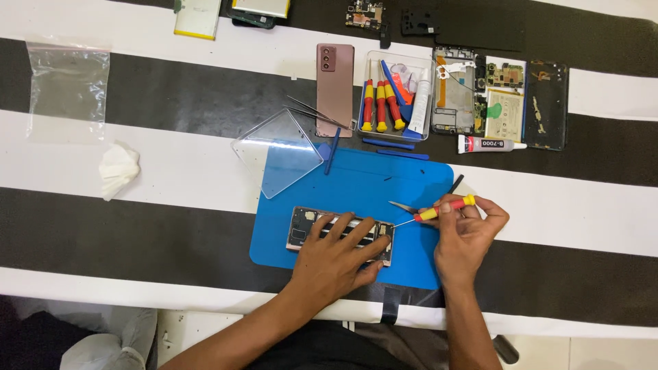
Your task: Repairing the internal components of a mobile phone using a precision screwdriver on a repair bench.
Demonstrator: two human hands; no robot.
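An opened phone body (303, 229) lies on a blue work mat (356, 185). My left hand (337, 259) rests flat on top of it, fingers spread, covering most of its middle. My right hand (466, 233) grips a red and yellow screwdriver (444, 208), whose tip points at the phone's right end. Metal tweezers (403, 206) lie on the mat just above the screwdriver shaft.
A clear plastic lid (277, 152) overlaps the mat's upper left. Behind stand a tray of screwdrivers (396, 96), a bronze phone back (335, 85), a glue tube (490, 144), another dismantled phone (500, 99), blue pry tools (388, 144), a tissue (118, 168) and a plastic bag (67, 85).
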